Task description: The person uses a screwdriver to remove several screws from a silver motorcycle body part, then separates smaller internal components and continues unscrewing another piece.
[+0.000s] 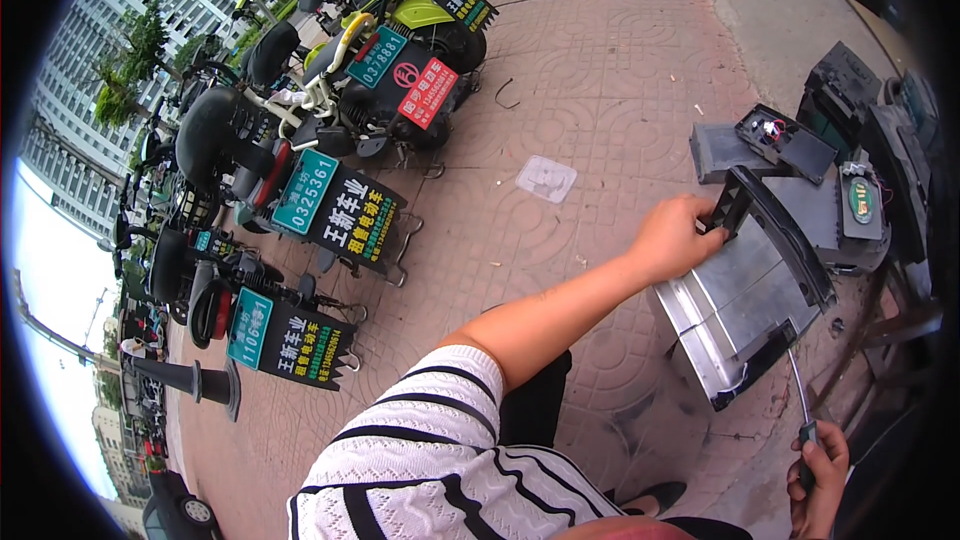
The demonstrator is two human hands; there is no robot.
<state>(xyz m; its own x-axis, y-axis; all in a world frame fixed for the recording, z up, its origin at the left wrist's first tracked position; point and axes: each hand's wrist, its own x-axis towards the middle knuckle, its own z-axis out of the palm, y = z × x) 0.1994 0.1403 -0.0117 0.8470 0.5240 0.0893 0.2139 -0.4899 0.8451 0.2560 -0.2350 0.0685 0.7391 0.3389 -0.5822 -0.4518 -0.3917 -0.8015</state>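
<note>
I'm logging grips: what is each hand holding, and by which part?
The left hand grips the metal case by its black end piece. The right hand holds a screwdriver by its handle.

A silvery, black-trimmed metal casing is tilted, a slim screwdriver pointing at its lower edge.

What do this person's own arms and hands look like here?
The left arm has a short white knit sleeve with black stripes. The left hand and right hand wear no gloves; no right sleeve can be made out.
</note>
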